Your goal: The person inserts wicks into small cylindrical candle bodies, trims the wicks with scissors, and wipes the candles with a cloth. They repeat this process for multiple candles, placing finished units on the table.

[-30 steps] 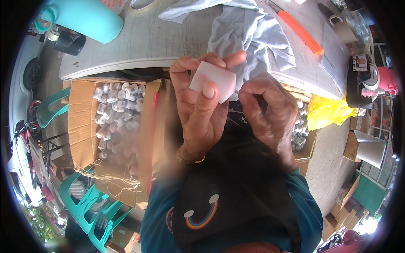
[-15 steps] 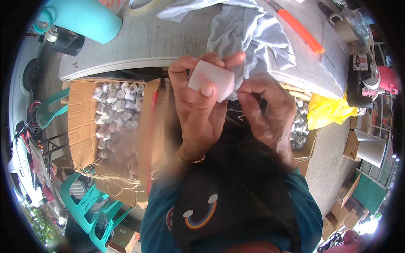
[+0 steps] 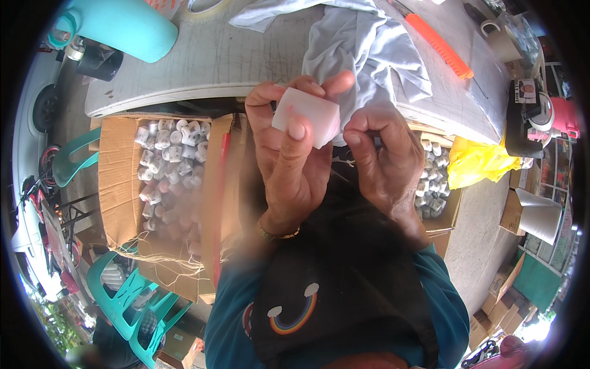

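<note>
My left hand [image 3: 289, 163] holds up a small white block [image 3: 316, 114], rounded on one side, with a pale pink mark. The thumb presses its near face and the fingers curl behind it. What the block is made of, I cannot make out. Just right of its ragged lower edge, my right hand [image 3: 390, 157] is closed, thumb and forefinger pinched together. Anything between those fingertips is too small to see. Below and left, an open cardboard box [image 3: 120, 184] holds several small white cylinders [image 3: 175, 150] with dark marks.
Beyond my hands, a grey cloth [image 3: 369, 52] lies on the white table [image 3: 246, 61], near an orange-handled tool [image 3: 436, 46] and a teal bottle [image 3: 132, 27]. At right are a second box of white pieces [image 3: 435, 178] and a yellow bag [image 3: 479, 161]. Teal chairs [image 3: 126, 307] stand lower left.
The white block has shifted slightly left in my left hand. My right hand has moved a little to the left, fingers still pinched.
</note>
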{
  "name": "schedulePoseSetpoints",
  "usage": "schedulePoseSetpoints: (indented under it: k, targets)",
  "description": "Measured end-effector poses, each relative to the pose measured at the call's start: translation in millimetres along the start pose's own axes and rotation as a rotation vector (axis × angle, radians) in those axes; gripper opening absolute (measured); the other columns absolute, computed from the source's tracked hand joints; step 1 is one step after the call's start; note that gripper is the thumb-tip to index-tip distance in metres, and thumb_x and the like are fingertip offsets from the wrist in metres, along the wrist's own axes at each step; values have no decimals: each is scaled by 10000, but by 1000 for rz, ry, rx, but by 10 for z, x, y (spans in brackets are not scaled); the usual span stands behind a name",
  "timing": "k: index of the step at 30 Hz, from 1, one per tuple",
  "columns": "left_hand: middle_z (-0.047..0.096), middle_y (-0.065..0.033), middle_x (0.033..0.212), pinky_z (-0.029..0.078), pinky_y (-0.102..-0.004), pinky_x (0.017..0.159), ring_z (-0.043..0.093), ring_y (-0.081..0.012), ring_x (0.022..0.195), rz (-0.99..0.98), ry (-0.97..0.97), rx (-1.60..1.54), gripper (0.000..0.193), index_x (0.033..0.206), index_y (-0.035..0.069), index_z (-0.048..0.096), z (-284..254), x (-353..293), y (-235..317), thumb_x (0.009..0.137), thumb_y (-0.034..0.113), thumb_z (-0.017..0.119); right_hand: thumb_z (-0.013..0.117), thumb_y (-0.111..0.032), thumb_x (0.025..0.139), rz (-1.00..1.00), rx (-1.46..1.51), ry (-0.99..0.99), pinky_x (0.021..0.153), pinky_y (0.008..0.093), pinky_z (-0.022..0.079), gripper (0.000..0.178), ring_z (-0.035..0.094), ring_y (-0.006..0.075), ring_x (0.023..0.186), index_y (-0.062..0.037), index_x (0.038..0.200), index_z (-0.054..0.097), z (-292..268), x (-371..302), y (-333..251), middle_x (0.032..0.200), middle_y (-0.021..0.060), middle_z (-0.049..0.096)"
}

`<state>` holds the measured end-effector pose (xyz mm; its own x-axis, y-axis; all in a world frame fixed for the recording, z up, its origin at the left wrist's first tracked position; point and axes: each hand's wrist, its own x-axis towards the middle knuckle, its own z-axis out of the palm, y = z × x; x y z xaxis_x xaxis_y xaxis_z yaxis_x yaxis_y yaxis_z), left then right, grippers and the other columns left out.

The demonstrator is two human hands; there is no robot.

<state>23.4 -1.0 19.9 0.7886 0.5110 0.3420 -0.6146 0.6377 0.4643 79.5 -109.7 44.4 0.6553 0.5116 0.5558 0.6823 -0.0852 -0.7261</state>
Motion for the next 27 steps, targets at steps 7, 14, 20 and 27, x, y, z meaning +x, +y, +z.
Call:
schedulePoseSetpoints:
  k: [7, 14, 20, 27]
  targets:
    - [452, -134, 1192, 367, -399, 1023, 492, -315, 1233, 61, 25, 39, 411, 1255, 131, 323, 29, -4, -65, 938, 150, 583, 660, 16, 842, 115, 116, 24, 595, 290, 458, 98, 571, 218, 648, -20, 885, 580, 49, -16, -4, 772, 80, 582]
    - [462, -132, 1185, 373, -383, 1016, 481, -305, 1244, 147, 56, 129, 422, 1246, 129, 332, 24, 5, -133, 927, 155, 607, 682, 38, 815, 168, 94, 8, 582, 283, 476, 139, 596, 195, 649, -15, 915, 601, 81, -50, 11, 807, 94, 615]
    - [470, -124, 1197, 400, -352, 980, 482, -283, 1244, 80, 116, 79, 412, 1255, 136, 332, 22, -3, -55, 937, 162, 592, 723, 96, 743, 135, 240, 52, 596, 274, 501, 249, 613, 164, 705, -6, 946, 621, 109, -37, 53, 861, 74, 633]
    - [477, -124, 1201, 406, -332, 959, 493, -274, 1232, 76, 99, 53, 405, 1261, 139, 333, 16, 0, -37, 941, 157, 580, 721, 64, 750, -39, -24, 61, 589, 294, 496, 215, 612, 209, 714, -24, 911, 610, 82, -3, 46, 840, 70, 624]
